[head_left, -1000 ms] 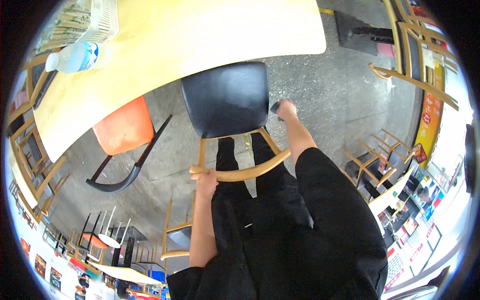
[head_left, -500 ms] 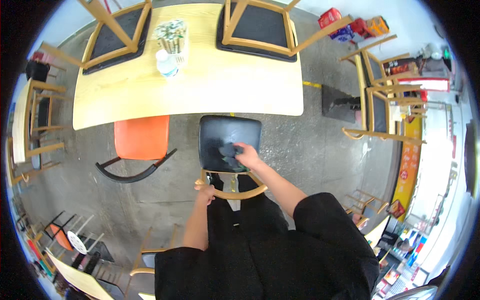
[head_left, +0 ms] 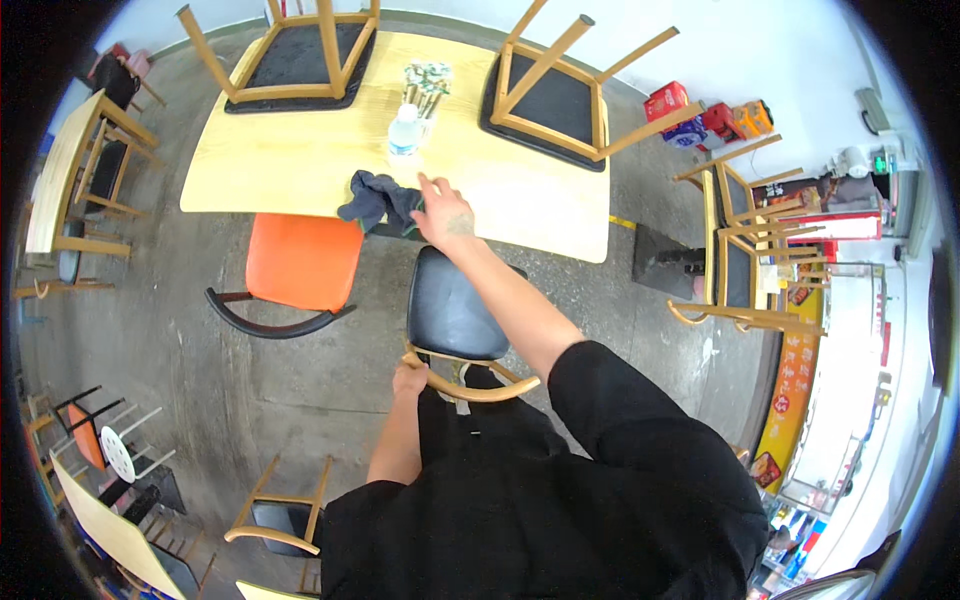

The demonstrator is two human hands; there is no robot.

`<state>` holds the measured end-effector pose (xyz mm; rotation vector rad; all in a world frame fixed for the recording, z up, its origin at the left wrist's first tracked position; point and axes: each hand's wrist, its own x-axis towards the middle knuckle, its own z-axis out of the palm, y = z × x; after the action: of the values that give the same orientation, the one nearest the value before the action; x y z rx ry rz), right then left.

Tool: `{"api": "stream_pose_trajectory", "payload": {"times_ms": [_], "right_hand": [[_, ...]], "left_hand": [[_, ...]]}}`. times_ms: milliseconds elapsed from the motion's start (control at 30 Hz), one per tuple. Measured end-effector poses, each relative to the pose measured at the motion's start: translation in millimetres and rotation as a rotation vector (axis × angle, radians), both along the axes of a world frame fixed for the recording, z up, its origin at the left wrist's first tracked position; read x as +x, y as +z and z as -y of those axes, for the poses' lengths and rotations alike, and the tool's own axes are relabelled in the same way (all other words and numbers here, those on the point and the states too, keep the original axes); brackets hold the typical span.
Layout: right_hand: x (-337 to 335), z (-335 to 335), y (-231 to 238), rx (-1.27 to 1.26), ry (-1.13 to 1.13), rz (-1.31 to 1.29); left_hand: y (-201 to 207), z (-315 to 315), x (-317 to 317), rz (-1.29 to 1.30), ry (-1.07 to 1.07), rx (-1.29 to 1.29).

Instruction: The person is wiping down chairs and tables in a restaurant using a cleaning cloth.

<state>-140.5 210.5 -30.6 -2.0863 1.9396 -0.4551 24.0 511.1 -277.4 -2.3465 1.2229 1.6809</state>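
My left hand (head_left: 409, 379) is closed round the left end of the curved wooden backrest of a chair (head_left: 456, 306) with a black seat. My right hand (head_left: 445, 213) is over the near edge of the pale wooden table (head_left: 520, 215), its fingers stretched out and apart. Just left of those fingers, a crumpled dark grey cloth (head_left: 374, 199) lies on the table edge, partly hanging over it; whether the thumb touches it is hard to see. Beyond the hand stand a clear bottle with a white cap (head_left: 404, 135) and a holder of wrapped chopsticks (head_left: 428, 88).
Two upturned chairs with black seats, one at the left (head_left: 305, 65) and one at the right (head_left: 548, 105), rest on the table. An orange chair (head_left: 304, 262) stands left of the black one. More chairs (head_left: 735, 235) are stacked on a table at the right.
My right hand has moved from the black seat forward to the table edge; the cloth now lies there beside its spread fingers. My left hand has stayed on the backrest.
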Motion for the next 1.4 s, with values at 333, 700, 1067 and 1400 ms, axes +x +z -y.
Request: {"api": "stream_pose_trajectory", "payload": {"times_ms": [333, 700, 1067, 1400], "right_hand": [[-57, -273, -127, 0.978, 0.235, 0.006], [-89, -324, -143, 0.753, -0.353, -0.018], [-149, -348, -136, 0.810, -0.644, 0.182], [-263, -404, -97, 0.329, -0.845, 0.358]], "left_hand": [[12, 14, -7, -0.367, 0.547, 0.122], [107, 19, -125, -0.675, -0.020, 0.242], [33, -6, 25, -0.544, 0.104, 0.078], [18, -76, 257, 0.241, 0.469, 0.145]]}}
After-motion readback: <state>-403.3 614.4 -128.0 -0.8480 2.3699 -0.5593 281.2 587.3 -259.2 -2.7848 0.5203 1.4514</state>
